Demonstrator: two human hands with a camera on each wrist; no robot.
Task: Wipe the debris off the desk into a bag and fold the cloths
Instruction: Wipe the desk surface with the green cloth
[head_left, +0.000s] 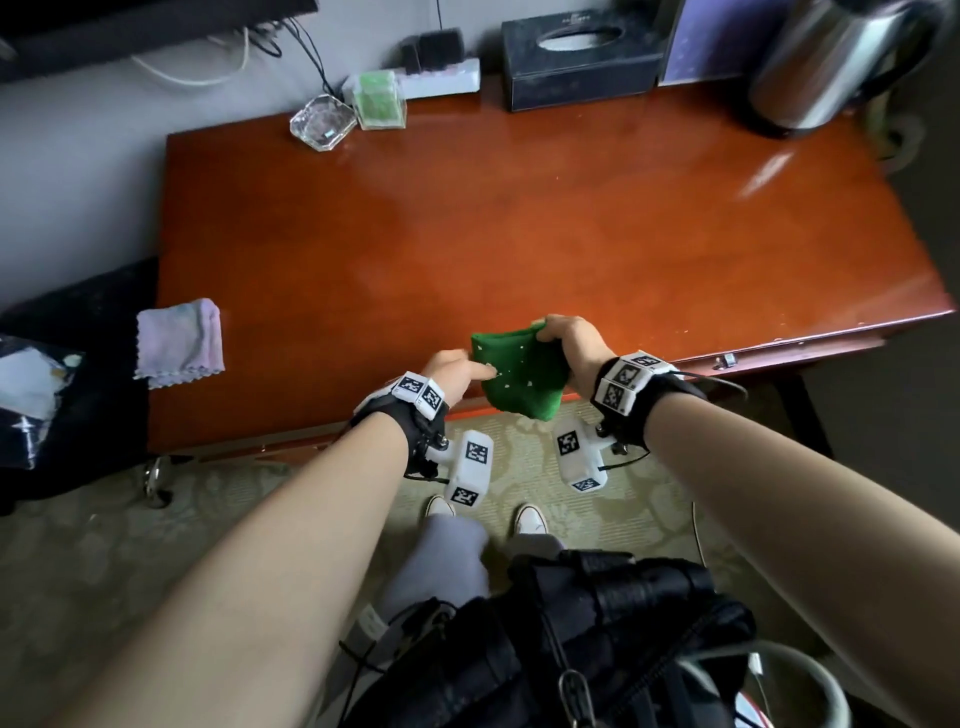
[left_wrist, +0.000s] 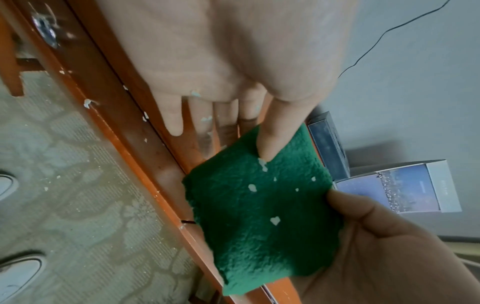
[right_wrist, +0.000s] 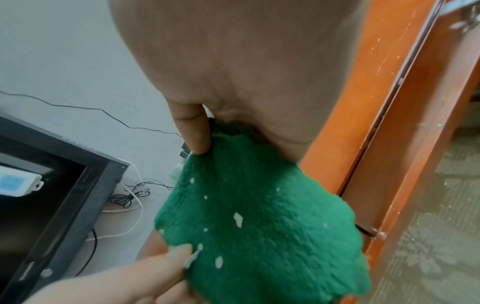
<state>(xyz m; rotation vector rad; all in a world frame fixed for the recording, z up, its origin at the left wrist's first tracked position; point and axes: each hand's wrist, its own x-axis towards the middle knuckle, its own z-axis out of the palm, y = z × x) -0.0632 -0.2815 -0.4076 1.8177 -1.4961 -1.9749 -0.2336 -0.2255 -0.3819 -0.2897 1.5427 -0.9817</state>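
Glossy red-brown desk (head_left: 519, 208), patterned carpet (head_left: 156, 545) below

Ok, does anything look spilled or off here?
Yes: white crumbs cling to the green cloth, which the left hand and right hand hold at the desk edge. More specks lie on the carpet below, not in a bag, and some stick to the left fingers.

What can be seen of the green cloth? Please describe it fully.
The green cloth is a dark green, fuzzy, towel-like fabric, folded into a rough square with slightly wavy edges. Small white flecks of debris cling to its surface. It is held at the near edge of the desk, tilted like a diamond. The right hand grips its upper corner. The left hand pinches its left corner, thumb on the front.
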